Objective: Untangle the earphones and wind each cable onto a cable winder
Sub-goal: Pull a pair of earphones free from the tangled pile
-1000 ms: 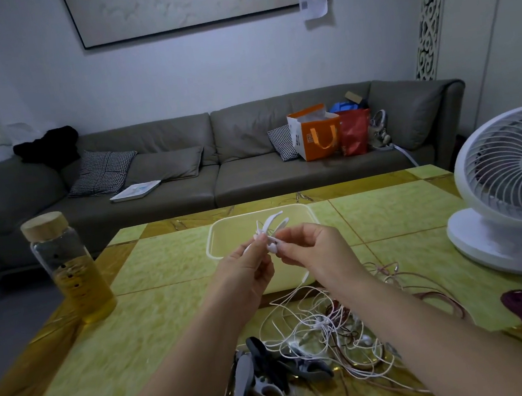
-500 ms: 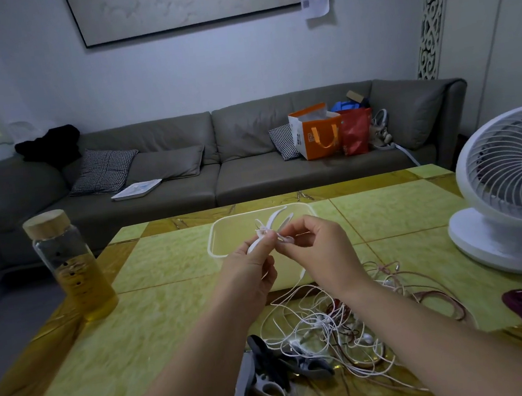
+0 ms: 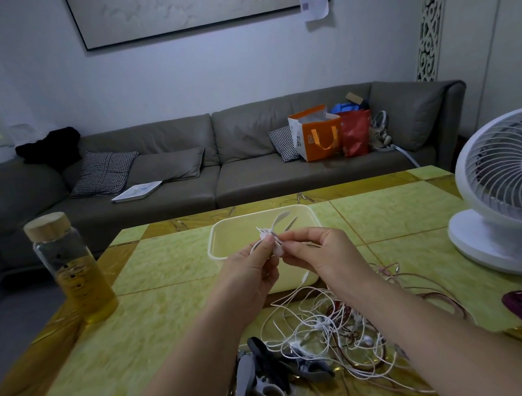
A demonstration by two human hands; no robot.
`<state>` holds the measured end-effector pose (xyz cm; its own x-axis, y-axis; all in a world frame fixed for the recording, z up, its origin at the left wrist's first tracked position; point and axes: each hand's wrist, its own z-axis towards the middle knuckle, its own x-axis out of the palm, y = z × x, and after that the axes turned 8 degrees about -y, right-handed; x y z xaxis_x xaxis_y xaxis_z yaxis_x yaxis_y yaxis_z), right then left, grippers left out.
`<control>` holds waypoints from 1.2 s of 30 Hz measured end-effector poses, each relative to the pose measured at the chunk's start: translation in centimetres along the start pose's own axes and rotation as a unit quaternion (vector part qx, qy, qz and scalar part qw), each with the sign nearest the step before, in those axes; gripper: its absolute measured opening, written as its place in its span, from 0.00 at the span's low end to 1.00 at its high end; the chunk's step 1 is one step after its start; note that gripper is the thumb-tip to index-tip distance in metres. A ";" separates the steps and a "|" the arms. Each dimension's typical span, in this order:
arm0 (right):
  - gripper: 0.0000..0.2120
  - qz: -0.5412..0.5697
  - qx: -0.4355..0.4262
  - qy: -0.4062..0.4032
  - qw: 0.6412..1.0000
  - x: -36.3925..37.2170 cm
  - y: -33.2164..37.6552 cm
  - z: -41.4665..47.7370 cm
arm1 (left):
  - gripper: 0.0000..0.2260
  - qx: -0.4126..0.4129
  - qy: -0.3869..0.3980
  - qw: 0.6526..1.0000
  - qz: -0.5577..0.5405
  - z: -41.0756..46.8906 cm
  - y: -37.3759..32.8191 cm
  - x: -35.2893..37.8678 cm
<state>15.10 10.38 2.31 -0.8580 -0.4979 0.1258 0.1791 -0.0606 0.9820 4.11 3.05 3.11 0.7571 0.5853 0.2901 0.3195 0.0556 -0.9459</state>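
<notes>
Earphones (image 3: 329, 326) tangled on yellow table (image 3: 164, 274) by sofa (image 3: 251, 179); left hand (image 3: 251, 269), right hand (image 3: 323, 252) pinch winder (image 3: 279, 219)

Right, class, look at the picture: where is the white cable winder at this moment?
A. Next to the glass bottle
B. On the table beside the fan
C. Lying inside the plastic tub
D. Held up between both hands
D: the left hand and right hand both pinch the white cable winder in the air in front of the plastic tub, above the cable tangle on the table.
</notes>
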 end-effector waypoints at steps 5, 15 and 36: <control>0.05 0.015 -0.006 -0.017 1.000 -0.1 0.2 0.1 | 0.06 0.041 -0.024 0.997 0.062 0.2 0.3 -0.2; 0.11 0.104 0.111 -0.005 0.988 -0.6 1.0 0.8 | 0.05 0.110 -0.047 0.984 0.129 0.0 0.1 0.0; 0.13 -0.325 -0.065 0.252 0.909 -2.3 5.3 1.3 | 0.14 0.098 0.185 0.918 0.337 -1.6 -2.7 -2.1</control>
<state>17.36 12.28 7.37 -0.4791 -0.6512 -0.5886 -0.2048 -0.5691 0.7964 2.53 0.37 5.31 0.8987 0.2280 -0.3747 -0.3729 -0.0528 -0.9264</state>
